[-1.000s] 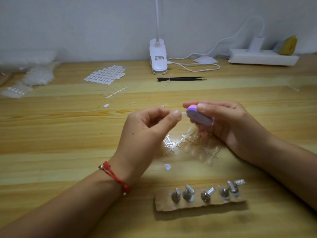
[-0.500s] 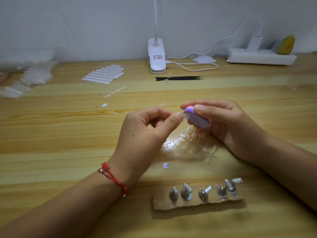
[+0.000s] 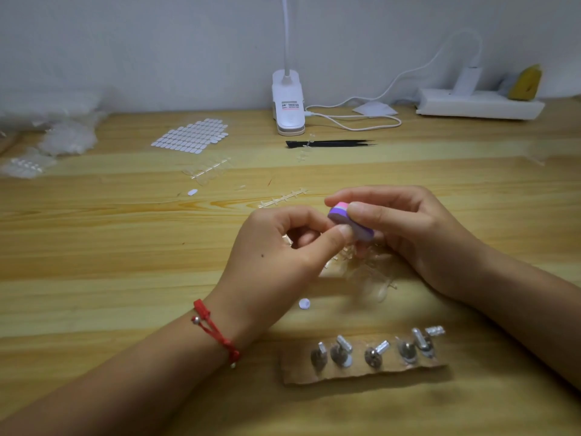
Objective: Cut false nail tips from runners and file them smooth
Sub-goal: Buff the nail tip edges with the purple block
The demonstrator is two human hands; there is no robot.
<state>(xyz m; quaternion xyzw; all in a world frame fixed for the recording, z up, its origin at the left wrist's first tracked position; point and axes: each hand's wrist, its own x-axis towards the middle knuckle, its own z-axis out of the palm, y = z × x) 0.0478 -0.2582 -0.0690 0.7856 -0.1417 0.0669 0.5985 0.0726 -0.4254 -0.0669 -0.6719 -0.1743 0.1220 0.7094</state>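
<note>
Left hand (image 3: 273, 256) now touches the file block (image 3: 349, 224) right hand (image 3: 408, 234) pinches.

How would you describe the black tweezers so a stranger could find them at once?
Start at the white clip-on desk lamp standing at the back. Just in front of its base lie the slim black pointed tweezers, the only dark thing among white and clear neighbours.

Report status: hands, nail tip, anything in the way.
Right hand grips purple-and-pink foam file block. Left hand pinches false nail tip against it, tip hidden by fingers. Clear plastic runners piled beneath hands; nothing blocking.
</note>
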